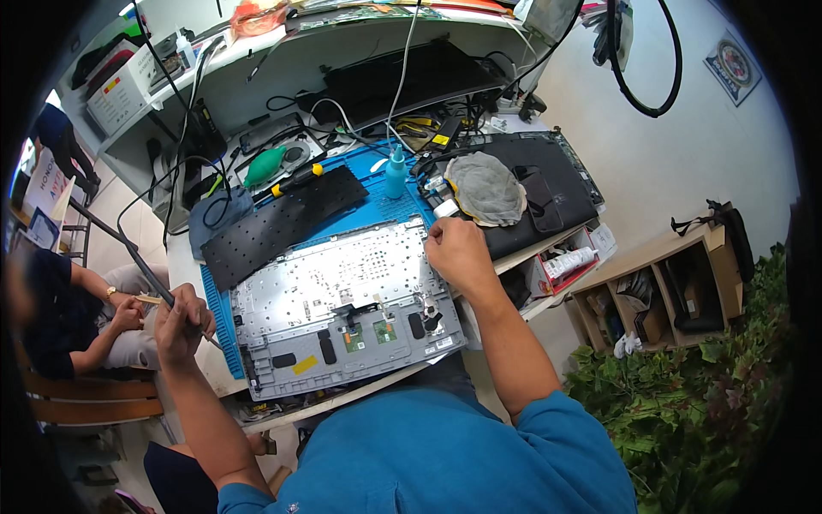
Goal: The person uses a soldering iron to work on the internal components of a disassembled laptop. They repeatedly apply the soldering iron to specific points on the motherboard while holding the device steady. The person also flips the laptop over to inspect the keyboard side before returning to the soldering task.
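Since the laptop panel [330,287] is laid inner side up on the blue mat [220,300], it's probably meant to be reached from above, with the small green circuit boards [384,331] all exposed. It's set right by the near edge of the counter [181,265], likely so that no stretching is needed. The black perforated sheet [287,224] is slanted along the panel's far left side, seemingly parked there to be out of the way; whether the two are touching can't really be told. A blue dropper bottle [395,174] is stood upright behind the panel, and the yellow-and-black screwdriver [297,181] and green blower bulb [265,167] are left farther back, presumably so they can be grabbed easily.

As for the hands, a long dark rod-like tool [134,254] is gripped in the left hand [181,324], fingers curled round it, thin tip aimed down and rightward, maybe for finer control. The right hand [461,253] is placed at the panel's far right corner with fingers bent together; whether anything's pinched there or the edge is just being steadied can't be told. So the panel is basically sandwiched between them, left edge just beside the left hand, far right corner at the right fingertips.
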`<state>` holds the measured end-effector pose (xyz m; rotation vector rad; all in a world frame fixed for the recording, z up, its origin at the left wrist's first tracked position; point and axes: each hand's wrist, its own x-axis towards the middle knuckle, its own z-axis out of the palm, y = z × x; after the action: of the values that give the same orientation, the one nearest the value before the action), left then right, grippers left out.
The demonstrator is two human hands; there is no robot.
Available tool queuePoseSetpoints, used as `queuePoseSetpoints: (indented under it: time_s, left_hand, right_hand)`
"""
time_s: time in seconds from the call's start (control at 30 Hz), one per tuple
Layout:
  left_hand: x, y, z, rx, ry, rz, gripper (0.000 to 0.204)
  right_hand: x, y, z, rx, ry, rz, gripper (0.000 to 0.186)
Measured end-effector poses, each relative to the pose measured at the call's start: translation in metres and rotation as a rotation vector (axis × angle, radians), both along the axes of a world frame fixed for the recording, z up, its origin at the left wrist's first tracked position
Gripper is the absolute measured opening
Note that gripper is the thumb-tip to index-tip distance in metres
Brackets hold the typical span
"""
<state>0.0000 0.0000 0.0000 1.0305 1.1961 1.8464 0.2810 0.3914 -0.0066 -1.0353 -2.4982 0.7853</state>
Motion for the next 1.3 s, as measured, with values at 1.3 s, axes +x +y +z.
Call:
queuePoseSetpoints:
  time_s: [1.3]
  left_hand:
    - [-0.007,0.003,-0.011,0.006,-0.053,0.018,0.042]
  right_hand:
    - [-0.005,0.012,-0.014,-1.229,0.647,-0.041,0.02]
